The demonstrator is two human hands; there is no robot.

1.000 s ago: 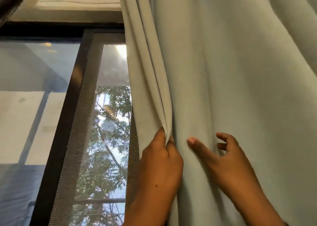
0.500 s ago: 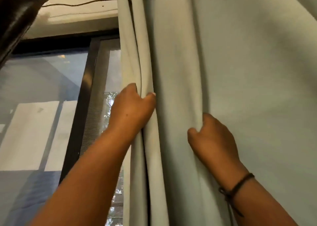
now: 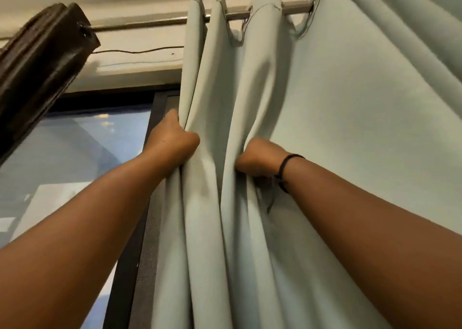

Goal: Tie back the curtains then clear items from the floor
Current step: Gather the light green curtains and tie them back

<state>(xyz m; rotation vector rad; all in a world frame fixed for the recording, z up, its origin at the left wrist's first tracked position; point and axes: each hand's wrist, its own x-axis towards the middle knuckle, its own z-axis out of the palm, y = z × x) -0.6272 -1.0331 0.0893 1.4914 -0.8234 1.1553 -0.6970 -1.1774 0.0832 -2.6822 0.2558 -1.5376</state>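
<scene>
The pale curtain (image 3: 337, 118) fills the frame's centre and right, hanging from a rod (image 3: 150, 23). Left hand (image 3: 172, 138) and right hand (image 3: 260, 157), higher than before, each clamp fingers on its folds.

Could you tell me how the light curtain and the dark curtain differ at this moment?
The light curtain is pale grey-green; the dark curtain is brown. The light one is gripped by the left hand and right hand; the dark one hangs untouched. Both hang by eyelets from the same rod.
</scene>
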